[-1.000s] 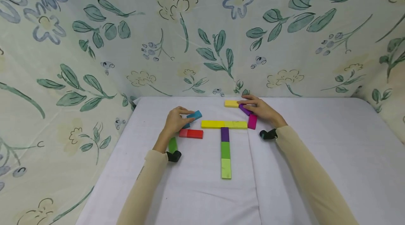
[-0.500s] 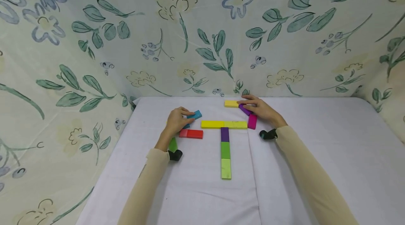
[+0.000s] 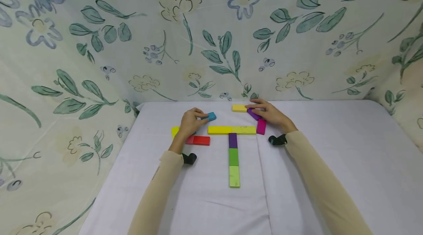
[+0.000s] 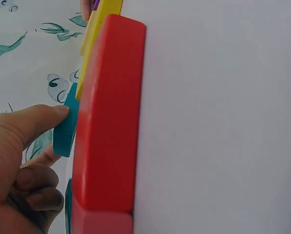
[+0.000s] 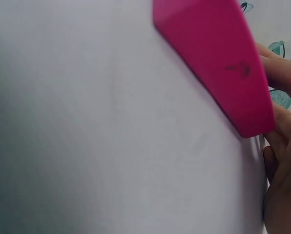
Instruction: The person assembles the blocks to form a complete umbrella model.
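head view | t-shape [image 3: 233, 157] laid | blue block [image 3: 212, 116] pinched by left hand [image 3: 191, 122], not yet released | purple block [image 3: 253, 114] touched by right hand [image 3: 273, 115], grip cannot be told

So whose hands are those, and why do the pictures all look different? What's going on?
No robot here, just a person. The widest picture comes from a camera on the head, looking down. The other two come from wrist cameras, so a red block and a pink block look huge. Flat, colourful blocks lie on a white cloth, some making a T. The left hand pinches a blue block. The right hand touches a slanted purple block.
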`<control>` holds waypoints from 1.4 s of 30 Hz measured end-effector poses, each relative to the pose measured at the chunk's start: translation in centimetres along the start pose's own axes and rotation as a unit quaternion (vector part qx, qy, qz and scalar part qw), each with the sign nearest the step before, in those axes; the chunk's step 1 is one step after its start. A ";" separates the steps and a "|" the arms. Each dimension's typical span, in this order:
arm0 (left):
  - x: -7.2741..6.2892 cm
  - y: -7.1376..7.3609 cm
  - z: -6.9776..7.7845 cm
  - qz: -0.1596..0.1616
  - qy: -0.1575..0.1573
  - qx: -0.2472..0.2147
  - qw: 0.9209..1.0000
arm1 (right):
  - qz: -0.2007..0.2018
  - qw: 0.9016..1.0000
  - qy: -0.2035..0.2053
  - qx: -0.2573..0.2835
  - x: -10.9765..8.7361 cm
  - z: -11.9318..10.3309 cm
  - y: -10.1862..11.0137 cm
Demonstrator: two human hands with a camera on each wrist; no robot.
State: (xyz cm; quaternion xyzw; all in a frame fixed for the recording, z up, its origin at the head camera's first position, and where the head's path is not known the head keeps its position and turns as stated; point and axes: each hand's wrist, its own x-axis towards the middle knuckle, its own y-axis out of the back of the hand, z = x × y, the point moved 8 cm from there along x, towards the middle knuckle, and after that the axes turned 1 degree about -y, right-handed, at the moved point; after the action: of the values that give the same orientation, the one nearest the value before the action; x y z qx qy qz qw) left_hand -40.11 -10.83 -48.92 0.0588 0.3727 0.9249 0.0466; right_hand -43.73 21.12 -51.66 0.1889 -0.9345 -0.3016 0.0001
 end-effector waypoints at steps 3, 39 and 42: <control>0.7 -0.5 0.6 0.001 -0.001 0.003 1.000 | 0.000 1.000 0.001 0.005 0.0 -0.4 -0.2; 3.6 -3.3 2.2 -0.094 0.000 0.000 0.996 | 0.001 1.000 0.017 -0.010 0.1 -0.1 -0.1; 3.8 -3.5 2.4 -0.088 -0.010 0.015 0.996 | 0.001 1.000 0.020 -0.011 0.1 -0.1 0.0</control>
State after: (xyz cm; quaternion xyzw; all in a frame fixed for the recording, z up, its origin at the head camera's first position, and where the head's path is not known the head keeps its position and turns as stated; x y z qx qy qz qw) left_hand -43.37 -6.15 -49.36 0.0354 0.3896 0.9110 0.1308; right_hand -43.76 21.03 -51.61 0.1940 -0.9311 -0.3080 0.0214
